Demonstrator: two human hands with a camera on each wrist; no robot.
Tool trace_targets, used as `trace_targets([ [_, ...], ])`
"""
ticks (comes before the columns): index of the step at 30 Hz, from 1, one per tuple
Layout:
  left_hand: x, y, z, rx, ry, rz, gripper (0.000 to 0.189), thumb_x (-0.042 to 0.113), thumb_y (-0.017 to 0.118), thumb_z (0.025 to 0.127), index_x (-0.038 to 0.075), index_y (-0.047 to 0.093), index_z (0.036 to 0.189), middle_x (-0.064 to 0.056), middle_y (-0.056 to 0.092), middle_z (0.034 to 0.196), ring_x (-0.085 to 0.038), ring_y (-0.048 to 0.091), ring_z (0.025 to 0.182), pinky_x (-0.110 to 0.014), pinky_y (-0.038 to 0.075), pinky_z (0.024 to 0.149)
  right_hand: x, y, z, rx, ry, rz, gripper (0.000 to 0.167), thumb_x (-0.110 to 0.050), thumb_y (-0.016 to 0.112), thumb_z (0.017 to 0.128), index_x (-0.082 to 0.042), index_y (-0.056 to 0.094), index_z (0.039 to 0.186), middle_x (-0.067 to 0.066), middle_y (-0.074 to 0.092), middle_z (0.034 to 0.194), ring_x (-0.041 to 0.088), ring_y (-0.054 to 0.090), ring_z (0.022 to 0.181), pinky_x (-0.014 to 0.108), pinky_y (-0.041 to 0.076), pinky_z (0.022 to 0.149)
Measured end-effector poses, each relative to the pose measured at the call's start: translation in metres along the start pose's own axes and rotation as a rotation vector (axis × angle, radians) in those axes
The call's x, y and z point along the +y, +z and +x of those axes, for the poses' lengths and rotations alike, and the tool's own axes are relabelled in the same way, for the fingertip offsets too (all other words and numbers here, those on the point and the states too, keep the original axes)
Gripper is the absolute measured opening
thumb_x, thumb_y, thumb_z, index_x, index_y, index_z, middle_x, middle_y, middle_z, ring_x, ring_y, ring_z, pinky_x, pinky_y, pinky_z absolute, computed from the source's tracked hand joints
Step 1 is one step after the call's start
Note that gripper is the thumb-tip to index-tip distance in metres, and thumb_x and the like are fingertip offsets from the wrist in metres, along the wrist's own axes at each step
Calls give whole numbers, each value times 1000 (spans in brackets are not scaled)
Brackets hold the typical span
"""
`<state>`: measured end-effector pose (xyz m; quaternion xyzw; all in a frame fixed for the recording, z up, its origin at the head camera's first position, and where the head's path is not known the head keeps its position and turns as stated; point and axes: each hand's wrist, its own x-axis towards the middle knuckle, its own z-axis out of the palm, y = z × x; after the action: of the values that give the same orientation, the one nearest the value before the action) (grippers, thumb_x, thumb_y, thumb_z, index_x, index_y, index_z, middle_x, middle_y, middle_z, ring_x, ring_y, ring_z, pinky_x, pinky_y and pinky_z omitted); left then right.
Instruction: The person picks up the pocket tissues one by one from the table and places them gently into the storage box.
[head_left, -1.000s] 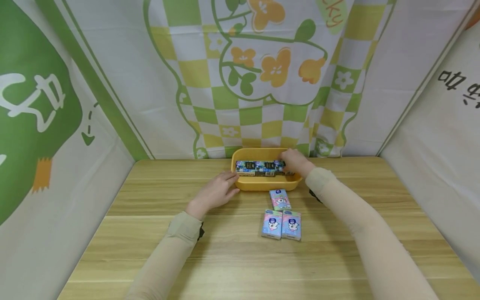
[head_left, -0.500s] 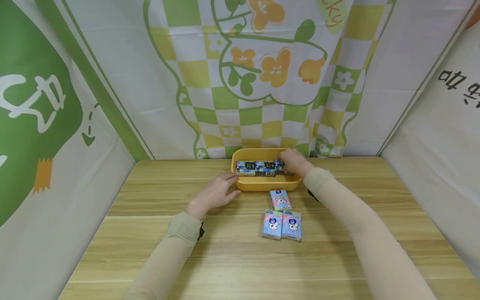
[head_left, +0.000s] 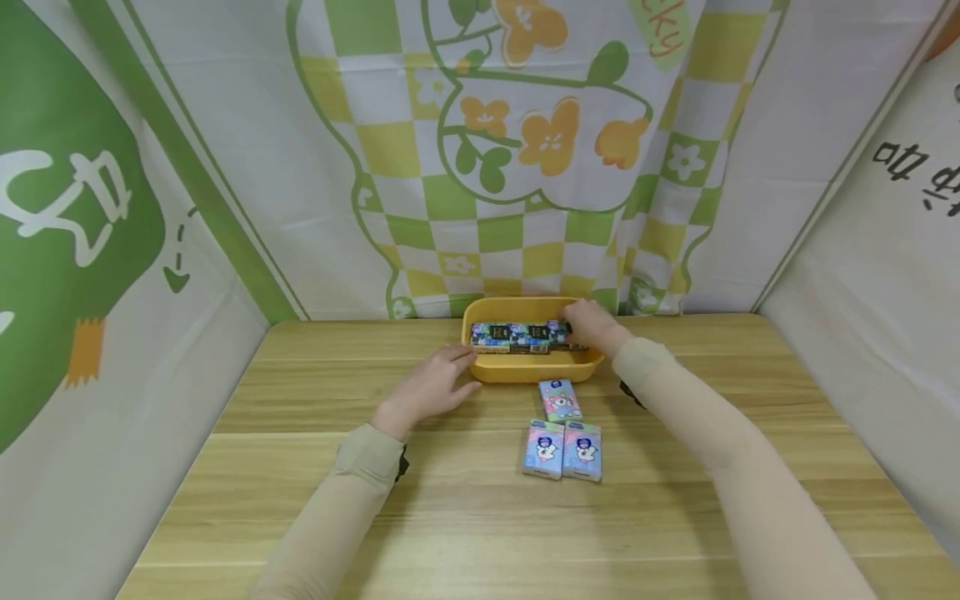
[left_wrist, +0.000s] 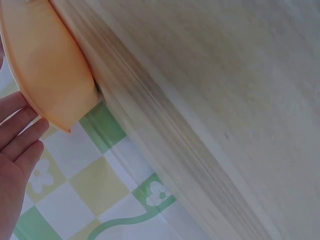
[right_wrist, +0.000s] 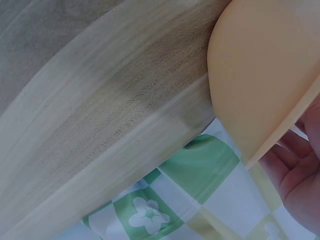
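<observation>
A yellow plastic basket (head_left: 525, 371) stands at the back of the table with dark blue patterned tissue packs (head_left: 528, 337) in a row inside. My right hand (head_left: 592, 325) reaches over the basket's right end, fingers bent down on the rightmost pack (head_left: 557, 332) and hiding part of it. In the right wrist view those curled fingers (right_wrist: 292, 155) show behind the rim. At the left end, my left hand (head_left: 431, 383) touches the basket with extended fingers; the left wrist view shows the fingertips (left_wrist: 42, 122) against the rim.
Three pastel tissue packs (head_left: 560, 400) with cartoon animals lie on the wooden table (head_left: 420, 517) in front of the basket, two side by side and one behind. A checkered cloth (head_left: 510, 233) hangs right behind the basket, and printed cloth walls flank the table.
Almost nothing differs. My right hand shifts very slightly at the rightmost pack; my left hand stays at the basket, and the packs keep their places.
</observation>
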<state>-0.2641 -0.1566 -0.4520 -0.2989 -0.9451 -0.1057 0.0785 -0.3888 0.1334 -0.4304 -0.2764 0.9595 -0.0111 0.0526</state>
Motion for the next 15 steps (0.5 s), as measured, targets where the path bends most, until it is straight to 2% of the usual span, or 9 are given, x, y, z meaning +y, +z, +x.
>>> trace_targets([
  [8,0,0,0,15,13,-16,54,33,60,93,-4,53,131,-20,52,136,-33,47,128,-44,40,109,0,-3,-5,29,0,17,35,-23,71,86,-8,67,117,12,68,114,31,64,100,47,55,85],
  [15,1,-1,0,21,21,-10,53,32,61,93,-4,54,131,-20,53,135,-33,49,127,-44,41,109,-10,-15,-20,48,-11,89,31,-24,68,88,-8,68,114,10,70,108,26,66,96,44,56,82],
])
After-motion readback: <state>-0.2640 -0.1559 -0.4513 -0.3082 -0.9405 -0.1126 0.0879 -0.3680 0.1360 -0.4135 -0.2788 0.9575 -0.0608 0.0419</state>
